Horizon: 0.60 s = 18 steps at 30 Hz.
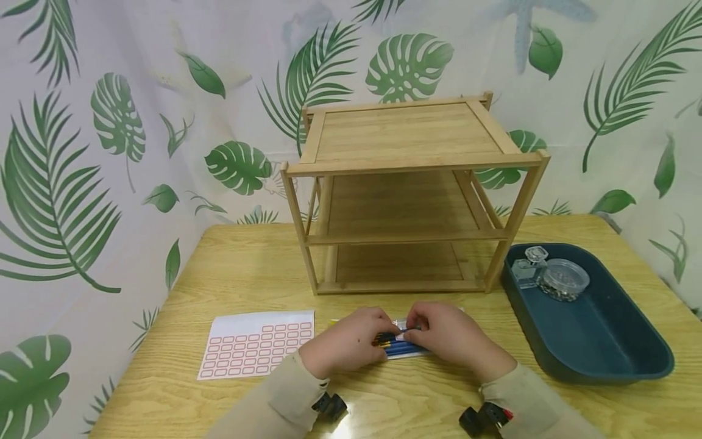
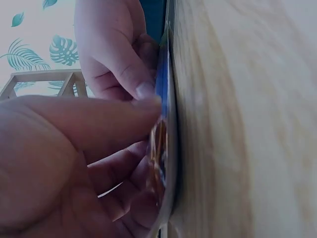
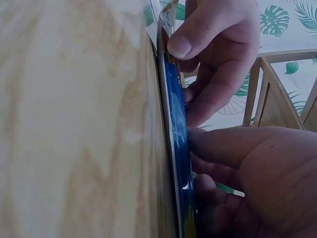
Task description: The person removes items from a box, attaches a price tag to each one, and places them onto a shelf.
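A flat pack of slim blue-handled paintbrushes [image 1: 404, 349] in clear plastic lies on the table between my hands. The blue handles [image 3: 177, 106] run along the pack in the right wrist view, with coppery brown ends under the left thumb. A small white label [image 1: 400, 336] sits over the pack. My left hand [image 1: 351, 341] grips the pack from the left, thumb on its face and fingers curled at the far side. From the right, my right hand [image 1: 450, 332] pinches at the label with curled thumb and forefinger. Its other fingertips are partly hidden.
Left of the hands lies a white sheet of red-bordered labels [image 1: 258, 344]. Behind stands a wooden three-tier shelf [image 1: 411, 161]. A dark blue tub [image 1: 592, 341] at the right holds a clear round container [image 1: 565, 277] and a clear faceted bottle [image 1: 529, 271].
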Available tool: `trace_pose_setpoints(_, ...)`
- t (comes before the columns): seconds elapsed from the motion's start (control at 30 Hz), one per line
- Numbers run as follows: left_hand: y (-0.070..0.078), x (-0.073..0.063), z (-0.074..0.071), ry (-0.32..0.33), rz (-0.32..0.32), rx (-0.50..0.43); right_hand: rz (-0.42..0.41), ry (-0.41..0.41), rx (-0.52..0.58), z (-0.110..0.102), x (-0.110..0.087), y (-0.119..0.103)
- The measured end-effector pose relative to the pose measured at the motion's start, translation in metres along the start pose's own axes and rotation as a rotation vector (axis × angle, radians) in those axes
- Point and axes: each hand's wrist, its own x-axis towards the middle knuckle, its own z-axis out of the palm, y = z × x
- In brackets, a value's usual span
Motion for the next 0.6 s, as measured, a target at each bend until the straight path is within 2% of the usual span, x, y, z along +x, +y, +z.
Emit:
trace_pose_setpoints(0.17, -0.003, -0.002, 0.000, 0.030, 0.074, 0.098, -0.034, -0.008, -0.023, 0.000, 0.001, -0.003)
trace_pose_setpoints(0.23, -0.003, -0.004, -0.001, 0.021, 0.108, 0.126, -0.040, -0.010, -0.033, 0.000, 0.000, -0.003)
trace_pose_setpoints(0.43, -0.007, -0.012, -0.007, -0.084, 0.200, 0.158, -0.027, -0.008, -0.034, -0.002, -0.002, -0.003)
trace_pose_setpoints(0.6, -0.010, -0.016, -0.009, -0.128, 0.191, 0.127, -0.016, -0.015, -0.010, 0.001, -0.002, -0.001)
